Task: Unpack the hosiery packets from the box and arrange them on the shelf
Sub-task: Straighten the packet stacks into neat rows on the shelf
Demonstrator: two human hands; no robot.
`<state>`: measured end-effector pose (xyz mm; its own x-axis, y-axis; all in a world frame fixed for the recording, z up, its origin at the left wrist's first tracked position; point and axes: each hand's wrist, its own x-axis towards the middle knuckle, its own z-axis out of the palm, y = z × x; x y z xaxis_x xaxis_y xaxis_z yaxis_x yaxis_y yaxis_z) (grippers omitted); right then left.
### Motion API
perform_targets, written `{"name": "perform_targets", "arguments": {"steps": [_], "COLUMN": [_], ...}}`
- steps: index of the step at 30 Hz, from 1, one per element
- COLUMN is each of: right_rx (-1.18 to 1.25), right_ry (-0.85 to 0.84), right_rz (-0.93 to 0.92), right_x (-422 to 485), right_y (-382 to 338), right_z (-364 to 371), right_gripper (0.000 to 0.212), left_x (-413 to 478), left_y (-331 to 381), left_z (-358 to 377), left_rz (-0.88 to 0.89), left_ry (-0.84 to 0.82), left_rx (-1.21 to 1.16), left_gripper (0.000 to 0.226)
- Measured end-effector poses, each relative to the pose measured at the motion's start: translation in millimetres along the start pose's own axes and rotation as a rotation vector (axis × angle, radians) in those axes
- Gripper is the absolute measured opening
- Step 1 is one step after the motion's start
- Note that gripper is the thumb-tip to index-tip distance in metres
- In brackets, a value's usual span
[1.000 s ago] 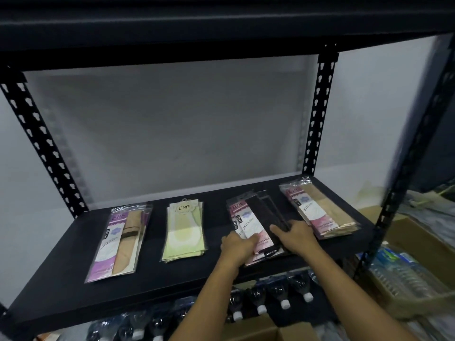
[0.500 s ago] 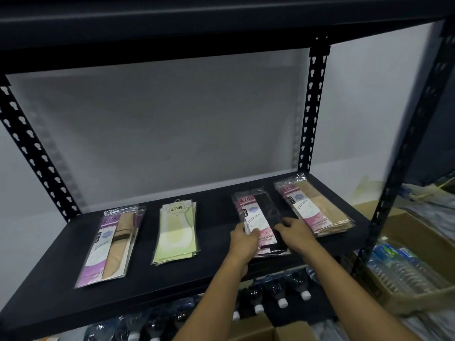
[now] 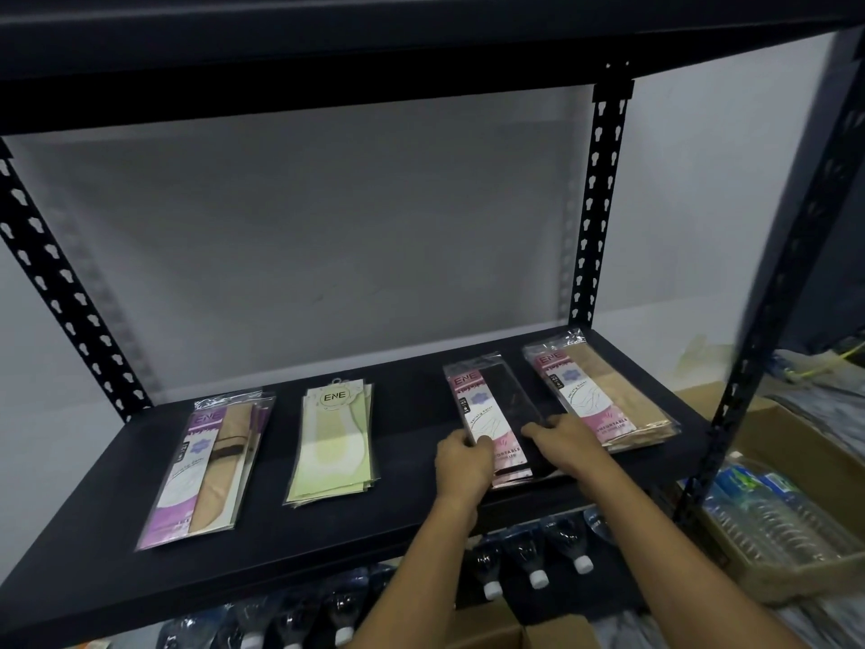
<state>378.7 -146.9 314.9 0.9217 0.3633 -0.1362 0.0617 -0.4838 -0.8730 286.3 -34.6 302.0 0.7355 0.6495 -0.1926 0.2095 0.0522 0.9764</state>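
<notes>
— Starting nearest: what sits below the shelf?

— A brown cardboard box [image 3: 538,634] at the bottom edge, its contents out of sight. Behind it, a row of dark bottles [image 3: 533,562] with white caps on the lower level. Right of the rack, an open carton [image 3: 772,522] holds what look like clear water bottles, though that part is blurred.

— And the hands?

— Both rest on the black shelf [image 3: 327,545]. The left hand [image 3: 463,466] and right hand [image 3: 568,442] clamp the near end of the black-hosiery packet stack [image 3: 491,414] from either side.

— Other packets?

— Lying flat, well apart: a purple packet stack [image 3: 206,466] at left, a pale green stack [image 3: 334,445], and a tan stack [image 3: 599,395] just beside the right hand.
</notes>
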Motion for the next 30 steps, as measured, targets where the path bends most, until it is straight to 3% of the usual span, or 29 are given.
{"name": "perform_targets", "arguments": {"steps": [6, 16, 25, 30], "right_rx": [0.048, 0.118, 0.117, 0.113], "right_ry": [-0.045, -0.164, -0.103, -0.087], "right_rz": [-0.009, -0.044, -0.096, -0.093], "right_x": [0, -5, 0, 3], "right_y": [2, -19, -34, -32], "right_z": [4, 49, 72, 76], "right_gripper": [0.016, 0.019, 0.019, 0.029], "left_x": [2, 6, 12, 14], "left_y": [0, -5, -4, -2], "left_z": [-15, -59, -75, -76], "left_rz": [0.030, 0.108, 0.171, 0.174], "left_ry": [-0.064, 0.095, 0.140, 0.139], "left_rx": [0.047, 0.127, 0.146, 0.158], "left_gripper": [0.021, 0.021, 0.024, 0.026]}}
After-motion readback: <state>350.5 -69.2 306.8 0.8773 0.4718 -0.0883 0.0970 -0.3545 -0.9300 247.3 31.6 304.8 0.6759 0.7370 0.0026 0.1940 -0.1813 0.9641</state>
